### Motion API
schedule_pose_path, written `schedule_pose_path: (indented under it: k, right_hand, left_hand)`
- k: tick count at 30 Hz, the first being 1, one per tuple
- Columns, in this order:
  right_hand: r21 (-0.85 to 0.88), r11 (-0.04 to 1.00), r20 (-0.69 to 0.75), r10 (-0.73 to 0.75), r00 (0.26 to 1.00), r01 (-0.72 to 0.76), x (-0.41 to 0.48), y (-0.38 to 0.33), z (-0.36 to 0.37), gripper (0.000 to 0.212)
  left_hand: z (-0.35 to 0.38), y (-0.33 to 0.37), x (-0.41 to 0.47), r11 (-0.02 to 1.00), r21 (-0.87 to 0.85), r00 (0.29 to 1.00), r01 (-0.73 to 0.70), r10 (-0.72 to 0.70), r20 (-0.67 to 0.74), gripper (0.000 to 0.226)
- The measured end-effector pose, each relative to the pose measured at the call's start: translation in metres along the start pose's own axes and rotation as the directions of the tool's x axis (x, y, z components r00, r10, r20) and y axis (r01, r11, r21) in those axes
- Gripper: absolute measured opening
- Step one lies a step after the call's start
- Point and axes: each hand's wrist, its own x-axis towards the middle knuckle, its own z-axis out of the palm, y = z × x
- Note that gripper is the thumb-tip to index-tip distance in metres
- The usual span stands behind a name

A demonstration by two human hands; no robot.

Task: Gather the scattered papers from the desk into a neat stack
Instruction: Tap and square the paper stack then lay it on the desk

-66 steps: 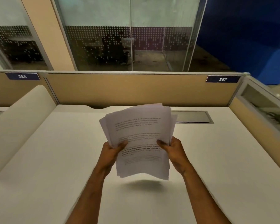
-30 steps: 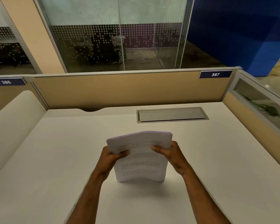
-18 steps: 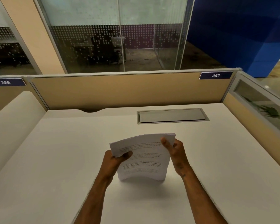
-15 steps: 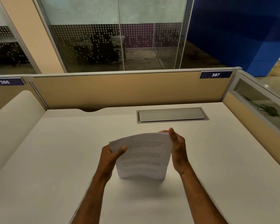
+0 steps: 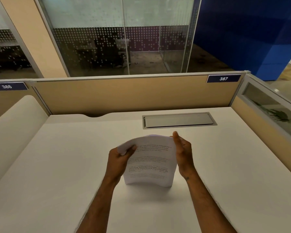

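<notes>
One stack of papers [image 5: 149, 163] stands on its bottom edge at the middle of the white desk [image 5: 225, 165], printed face toward the camera, bowed a little and curling over at the top. Its sheets lie too close together to count.

Two hands attend it. The left hand [image 5: 118, 161] is clamped on the stack's upper corner at 9 o'clock, thumb over the front sheet and the other fingers hidden behind. The right hand [image 5: 183, 153] lies flat and open against the edge at 3 o'clock, fingers straight and together, pressing the side without closing round it (its palm faces the paper).

No loose sheet shows elsewhere on the desk.

At 12 o'clock from the stack, well apart, one grey cable hatch [image 5: 178, 119] sits sunk in the desktop, its lid closed. Beyond it runs a tan partition [image 5: 124, 95] bearing two number plates: plate 386 [image 5: 7, 86] at 10 o'clock and plate 387 [image 5: 223, 78] at 1 o'clock. Nothing stands between the hands and the stack.
</notes>
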Motion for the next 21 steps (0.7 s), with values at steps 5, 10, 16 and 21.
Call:
schedule_pose_path:
  k: [5, 10, 16, 21]
  right_hand:
    - [-0.067, 0.992, 0.233, 0.122, 0.965, -0.109, -0.005, 0.019, -0.019, 0.02]
    - [-0.048, 0.957, 0.392, 0.281, 0.876, -0.286, -0.023, 0.045, -0.051, 0.035]
    - [0.476, 0.782, 0.311, 0.278, 0.909, -0.402, -0.039, 0.055, -0.048, 0.027]
    - [0.346, 0.886, 0.186, 0.26, 0.948, -0.31, -0.029, 0.035, -0.035, 0.021]
  left_hand:
    - [-0.002, 0.006, 0.004, 0.998, -0.022, 0.986, 0.061, -0.064, -0.155, 0.014]
    - [-0.017, 0.014, 0.014, 0.965, -0.216, 0.894, 0.146, -0.222, -0.389, 0.018]
    - [-0.02, 0.005, 0.003, 0.833, -0.521, 0.783, 0.187, -0.447, -0.432, 0.03]
    - [-0.026, -0.018, -0.03, 0.703, -0.669, 0.833, 0.242, -0.503, -0.228, 0.033]
